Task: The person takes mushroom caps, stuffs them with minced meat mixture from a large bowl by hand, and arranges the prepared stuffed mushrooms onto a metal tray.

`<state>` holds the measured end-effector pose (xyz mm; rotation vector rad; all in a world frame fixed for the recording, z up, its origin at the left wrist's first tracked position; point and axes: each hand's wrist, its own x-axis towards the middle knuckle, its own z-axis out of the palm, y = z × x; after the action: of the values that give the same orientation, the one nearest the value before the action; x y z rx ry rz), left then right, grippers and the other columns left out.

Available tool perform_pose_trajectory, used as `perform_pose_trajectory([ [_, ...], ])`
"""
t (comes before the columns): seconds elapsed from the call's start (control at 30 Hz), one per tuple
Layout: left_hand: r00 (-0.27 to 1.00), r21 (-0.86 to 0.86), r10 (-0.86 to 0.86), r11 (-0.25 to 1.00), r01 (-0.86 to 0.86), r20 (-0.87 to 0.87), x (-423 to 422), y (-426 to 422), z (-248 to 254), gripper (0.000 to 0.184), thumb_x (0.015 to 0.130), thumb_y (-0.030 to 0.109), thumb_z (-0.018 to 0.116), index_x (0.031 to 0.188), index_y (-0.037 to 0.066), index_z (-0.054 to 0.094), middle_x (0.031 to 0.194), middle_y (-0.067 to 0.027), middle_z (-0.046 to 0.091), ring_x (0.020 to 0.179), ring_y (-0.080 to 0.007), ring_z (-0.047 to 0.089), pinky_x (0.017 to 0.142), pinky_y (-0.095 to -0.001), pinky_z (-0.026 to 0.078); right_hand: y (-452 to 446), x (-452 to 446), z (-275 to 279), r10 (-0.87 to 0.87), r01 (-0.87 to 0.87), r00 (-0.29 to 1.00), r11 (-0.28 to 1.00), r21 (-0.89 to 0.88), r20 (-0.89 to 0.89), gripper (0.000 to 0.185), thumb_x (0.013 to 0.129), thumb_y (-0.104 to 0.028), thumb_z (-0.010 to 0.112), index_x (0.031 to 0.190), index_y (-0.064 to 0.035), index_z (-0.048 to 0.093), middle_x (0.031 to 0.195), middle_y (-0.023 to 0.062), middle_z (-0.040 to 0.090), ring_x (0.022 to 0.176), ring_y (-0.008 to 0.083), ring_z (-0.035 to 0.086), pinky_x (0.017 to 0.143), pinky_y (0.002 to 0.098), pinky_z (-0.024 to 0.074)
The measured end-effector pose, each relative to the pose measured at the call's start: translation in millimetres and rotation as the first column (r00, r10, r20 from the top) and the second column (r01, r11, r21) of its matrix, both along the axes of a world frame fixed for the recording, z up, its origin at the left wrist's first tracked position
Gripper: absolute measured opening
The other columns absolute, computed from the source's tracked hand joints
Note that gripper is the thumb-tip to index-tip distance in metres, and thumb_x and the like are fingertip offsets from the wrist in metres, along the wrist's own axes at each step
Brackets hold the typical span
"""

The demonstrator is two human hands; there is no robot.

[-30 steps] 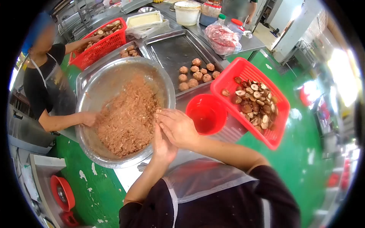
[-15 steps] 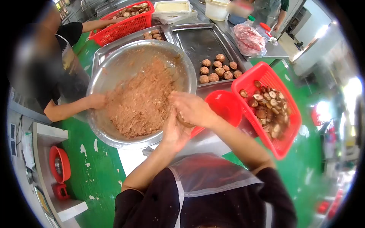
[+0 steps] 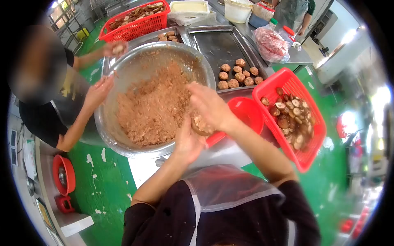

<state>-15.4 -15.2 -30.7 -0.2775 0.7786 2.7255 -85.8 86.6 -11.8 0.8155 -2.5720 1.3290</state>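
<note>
A large metal bowl [image 3: 107, 135] holds pinkish minced filling [image 3: 152, 108]. At its right rim my left hand [image 3: 189, 141] is curled around a mushroom packed with filling [image 3: 202, 124]. My right hand [image 3: 209, 105] lies over the top of that stuffed mushroom, its fingers slightly blurred and reaching over the bowl's edge. Just right of my hands is a red bucket [image 3: 248, 115]. Beyond it a red basket [image 3: 305, 158] holds cut brown mushrooms [image 3: 293, 117]. Several stuffed mushrooms [image 3: 239, 77] sit at the near end of a metal tray [image 3: 213, 45].
Across the bowl a co-worker's hands [image 3: 98, 92] are near its left rim, one with a mushroom. Behind are another red mushroom basket [image 3: 139, 29], a second tray of stuffed pieces [image 3: 168, 37], bagged meat [image 3: 271, 44] and a white tub [image 3: 238, 11]. Another person stands at the back.
The co-worker's hands have left the filling and the far basket and come to the bowl's left rim, one with a mushroom. My right hand has lifted slightly, showing more of the stuffed mushroom.
</note>
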Motion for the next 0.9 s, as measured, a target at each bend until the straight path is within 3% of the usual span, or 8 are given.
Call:
perform_pose_trajectory([
  [0.07,1.0,-0.009,-0.018,1.0,0.018,-0.006,-0.5,-0.7,-0.4,0.047,0.098,0.039,0.024,0.133,0.009,0.032,0.134,-0.0065,0.041,0.123,-0.0221,0.041,0.104,-0.0421,0.032,-7.7,20.7,18.2,0.004,0.087,0.975,0.913,0.398,-0.222,0.04,0.091,-0.035,0.041,0.124,-0.0138,0.05,0.132,0.009,0.045,0.12,0.0311,0.043,0.1,0.0413,0.0326],
  [0.1,1.0,-0.014,-0.028,1.0,0.028,-0.005,-0.1,-0.4,-0.4,0.047,0.098,0.038,0.023,0.134,0.009,0.031,0.134,-0.0067,0.041,0.123,-0.0221,0.04,0.104,-0.0421,0.031,-7.1,19.0,18.7,0.011,0.012,0.998,0.925,0.38,-0.06,0.04,0.091,-0.031,0.041,0.125,-0.0113,0.05,0.13,0.0107,0.047,0.119,0.0305,0.043,0.1,0.0389,0.0328],
  [0.2,1.0,-0.079,-0.026,0.997,0.027,0.016,2.5,1.6,2.7,0.048,0.097,0.039,0.025,0.133,0.008,0.032,0.134,-0.007,0.041,0.123,-0.0223,0.04,0.103,-0.0417,0.033,-0.1,-2.9,-2.7,0.123,-0.168,0.911,0.982,0.083,0.394,0.04,0.093,-0.025,0.042,0.127,-0.0052,0.047,0.126,0.0133,0.051,0.118,0.0245,0.045,0.099,0.0321,0.0341],
  [0.33,0.999,0.07,-0.037,0.997,0.037,-0.005,2.8,-3.5,8.5,0.048,0.097,0.039,0.027,0.133,0.008,0.032,0.134,-0.0081,0.041,0.123,-0.0227,0.041,0.103,-0.0411,0.034,7.7,-6.8,1.7,0.168,-0.005,0.786,0.964,-0.265,0.595,0.044,0.094,-0.028,0.04,0.129,-0.001,0.043,0.127,0.0152,0.049,0.119,0.0209,0.044,0.1,0.0298,0.0317],
  [0.43,0.993,0.259,-0.097,0.963,0.077,0.068,-2.0,-3.8,12.7,0.048,0.097,0.038,0.028,0.133,0.008,0.032,0.134,-0.009,0.041,0.123,-0.023,0.041,0.103,-0.0411,0.034,10.3,10.7,-7.2,0.063,0.008,0.966,0.961,-0.275,0.249,0.045,0.094,-0.03,0.039,0.13,-0.0018,0.043,0.13,0.0134,0.047,0.121,0.0235,0.042,0.101,0.0338,0.0305],
  [0.57,0.984,0.477,-0.18,0.864,0.163,-0.011,-2.4,-4.8,-10.7,0.046,0.097,0.038,0.027,0.132,0.009,0.033,0.133,-0.0101,0.042,0.122,-0.0235,0.042,0.103,-0.0407,0.035,7.4,41.1,19.5,0.01,0.14,0.929,0.915,0.378,-0.369,0.042,0.092,-0.033,0.039,0.127,-0.0101,0.046,0.132,0.0137,0.044,0.124,0.0326,0.037,0.102,0.0454,0.028],
  [0.8,0.981,0.308,-0.161,0.944,0.119,0.113,1.1,2.6,5.2,0.047,0.097,0.039,0.025,0.13,0.007,0.035,0.13,-0.011,0.045,0.12,-0.026,0.044,0.1,-0.0452,0.038,27.6,1.0,-18.8,0.033,-0.017,0.971,0.997,-0.07,0.235,0.05,0.092,-0.042,0.039,0.126,-0.0065,0.048,0.128,0.0153,0.048,0.121,0.0327,0.04,0.102,0.0403,0.0294],
  [0.9,0.963,0.28,-0.258,0.932,0.228,0.073,1.0,3.2,2.0,0.048,0.097,0.04,0.026,0.129,0.007,0.036,0.129,-0.0119,0.045,0.118,-0.0279,0.045,0.097,-0.0476,0.04,28.1,-5.7,2.4,0.214,-0.078,0.705,0.971,-0.226,0.676,0.057,0.095,-0.044,0.032,0.128,0.0004,0.044,0.132,0.0149,0.045,0.125,0.0265,0.038,0.103,0.0341,0.0285],
])
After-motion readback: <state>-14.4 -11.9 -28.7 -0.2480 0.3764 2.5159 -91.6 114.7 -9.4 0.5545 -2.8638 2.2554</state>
